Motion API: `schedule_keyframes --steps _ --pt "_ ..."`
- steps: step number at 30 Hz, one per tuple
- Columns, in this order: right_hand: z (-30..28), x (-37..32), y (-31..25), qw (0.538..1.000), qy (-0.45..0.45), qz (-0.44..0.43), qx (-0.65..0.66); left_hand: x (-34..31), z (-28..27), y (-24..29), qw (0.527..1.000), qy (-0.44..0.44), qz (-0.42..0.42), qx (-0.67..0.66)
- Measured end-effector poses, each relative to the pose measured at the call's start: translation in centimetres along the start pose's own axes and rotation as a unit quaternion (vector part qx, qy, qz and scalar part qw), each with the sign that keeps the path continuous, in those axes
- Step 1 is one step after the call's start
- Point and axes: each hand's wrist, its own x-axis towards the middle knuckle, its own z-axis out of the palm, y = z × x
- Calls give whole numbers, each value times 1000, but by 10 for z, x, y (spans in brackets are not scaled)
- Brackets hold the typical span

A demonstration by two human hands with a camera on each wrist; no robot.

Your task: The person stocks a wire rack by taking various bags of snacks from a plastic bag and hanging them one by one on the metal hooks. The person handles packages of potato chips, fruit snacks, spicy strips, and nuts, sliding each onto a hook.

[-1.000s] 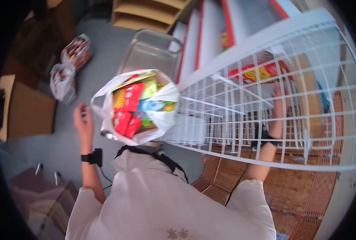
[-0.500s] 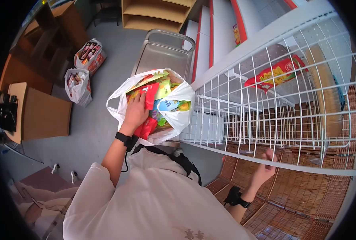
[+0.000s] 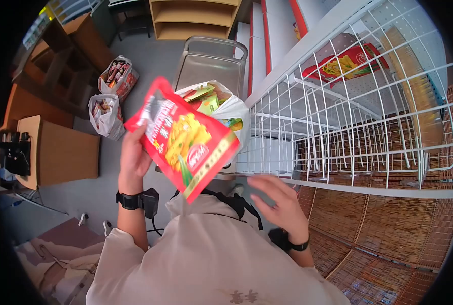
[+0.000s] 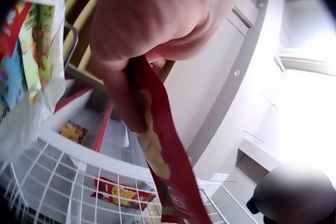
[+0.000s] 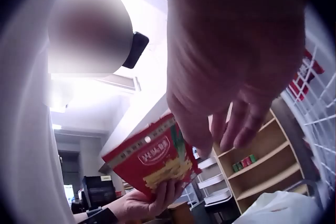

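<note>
My left hand grips a red snack packet by one end, thumb on its front. The packet has yellow food pictured on it and hangs tilted in front of my body. In the left wrist view the fingers pinch the packet from both sides. My right hand is apart from the packet's lower corner in the head view, its fingers loosely extended and holding nothing. Behind the packet, a white plastic bag full of colourful packets is partly hidden. A similar red packet lies behind the white wire grid.
A white wire rack fills the right side. The bag stands on a metal trolley. Two more filled bags sit on the floor at left, including a white one. Wooden shelves and a brown desk stand farther off.
My left hand has gone into the bag and lifted a red packet out toward my body. The right hand has left the rack and moved left toward the packet.
</note>
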Motion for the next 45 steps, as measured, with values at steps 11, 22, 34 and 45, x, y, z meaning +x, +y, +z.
schedule_keyframes --steps 11,22,34,45 --pt "-28 9 -12 972 -1 -197 130 -39 38 -56 903 -171 -252 303" --pt "-150 -155 54 868 466 118 121 18 -41 -129 560 -118 128 810" --pt "-211 -67 55 891 420 -44 167 17 -35 -134 642 -91 66 759" --pt "-217 -35 77 890 258 -159 339 12 -54 -150 618 -71 130 772"
